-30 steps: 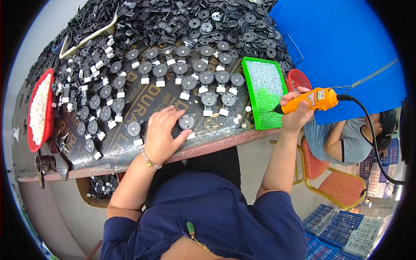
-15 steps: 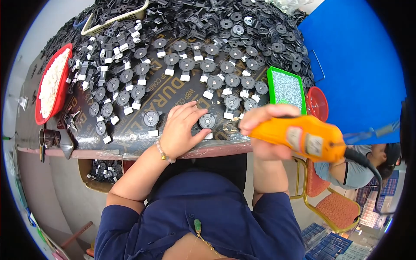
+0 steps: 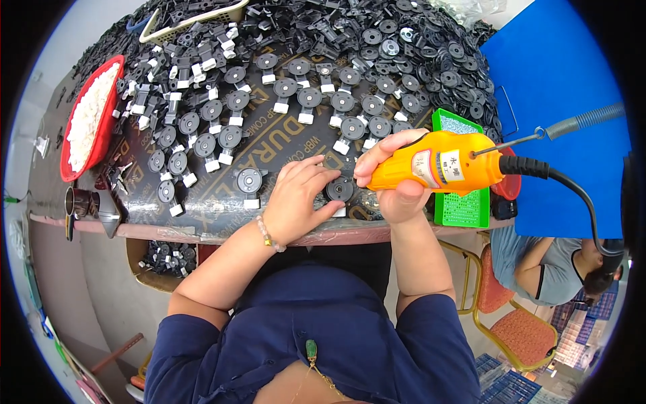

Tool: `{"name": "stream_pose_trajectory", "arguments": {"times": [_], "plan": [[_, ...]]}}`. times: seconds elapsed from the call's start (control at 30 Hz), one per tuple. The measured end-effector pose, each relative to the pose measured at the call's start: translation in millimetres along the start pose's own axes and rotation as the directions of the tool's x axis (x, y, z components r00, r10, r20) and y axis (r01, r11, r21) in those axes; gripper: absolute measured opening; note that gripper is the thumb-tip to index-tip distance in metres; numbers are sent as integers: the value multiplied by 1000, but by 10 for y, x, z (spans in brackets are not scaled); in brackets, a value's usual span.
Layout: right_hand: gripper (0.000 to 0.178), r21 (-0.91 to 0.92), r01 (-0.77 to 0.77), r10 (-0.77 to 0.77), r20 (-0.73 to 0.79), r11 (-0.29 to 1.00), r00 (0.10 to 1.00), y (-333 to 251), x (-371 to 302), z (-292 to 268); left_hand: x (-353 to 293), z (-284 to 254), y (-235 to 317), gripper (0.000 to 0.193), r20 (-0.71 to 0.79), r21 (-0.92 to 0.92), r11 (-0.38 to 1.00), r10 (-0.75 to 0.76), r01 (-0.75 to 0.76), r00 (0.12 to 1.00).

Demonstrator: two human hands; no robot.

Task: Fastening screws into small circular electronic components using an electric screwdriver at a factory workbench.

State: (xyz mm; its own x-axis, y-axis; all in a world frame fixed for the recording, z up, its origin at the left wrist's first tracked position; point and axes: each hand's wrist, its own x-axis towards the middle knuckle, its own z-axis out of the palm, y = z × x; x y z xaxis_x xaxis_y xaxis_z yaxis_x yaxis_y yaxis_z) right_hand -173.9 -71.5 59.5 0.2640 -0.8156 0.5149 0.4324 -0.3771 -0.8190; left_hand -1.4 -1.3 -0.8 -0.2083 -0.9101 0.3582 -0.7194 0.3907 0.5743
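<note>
My left hand (image 3: 301,200) lies at the table's near edge, its fingers and thumb curved round the left side of a black disc part (image 3: 340,189). A white block shows partly at that part's near side. In my right hand (image 3: 402,196) is an orange-yellow electric screwdriver (image 3: 431,163), its front end close to the disc's right edge. The bit is hidden, so contact with the disc cannot be made out. A black cable (image 3: 525,166) leaves the tool's back, and a hook on a coil spring (image 3: 585,121) holds it. To the left sits a similar disc part (image 3: 249,180).
Rows of disc parts (image 3: 285,88) cover the table, with heaps of black pieces behind. A red basin (image 3: 116,114) of white pieces stands left. At right are a green tray (image 3: 463,210) with small silvery pieces and a red bowl (image 3: 510,185). Another person (image 3: 562,266) sits beyond.
My right hand has brought the screwdriver left and away from me, closer to the disc part. More of the green tray shows. My left hand stays by the disc; the whole view has shifted slightly.
</note>
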Motion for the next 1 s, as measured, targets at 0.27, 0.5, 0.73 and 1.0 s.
{"name": "stream_pose_trajectory", "arguments": {"times": [0.27, 0.5, 0.73, 1.0], "plan": [[74, -15, -77, 77, -4, 997, 997, 12, -29, 54, -1, 6, -13, 51, -6, -8, 1000, 9, -9, 1000], [88, -2, 18, -18, -51, 1000, 999, -84, -29, -226, 9, 4, -11, 49, -4, 41, 999, 33, -33, 999], [73, -553, 132, -326, -269, 823, 906, -730, -130, -1209, -5, 20, 10, 49, -11, 27, 999, 37, -36, 999], [67, -613, 37, -377, -435, 789, 818, -711, -345, -1766, 12, 29, 20, 49, -26, 48, 997, 59, -58, 998]]}}
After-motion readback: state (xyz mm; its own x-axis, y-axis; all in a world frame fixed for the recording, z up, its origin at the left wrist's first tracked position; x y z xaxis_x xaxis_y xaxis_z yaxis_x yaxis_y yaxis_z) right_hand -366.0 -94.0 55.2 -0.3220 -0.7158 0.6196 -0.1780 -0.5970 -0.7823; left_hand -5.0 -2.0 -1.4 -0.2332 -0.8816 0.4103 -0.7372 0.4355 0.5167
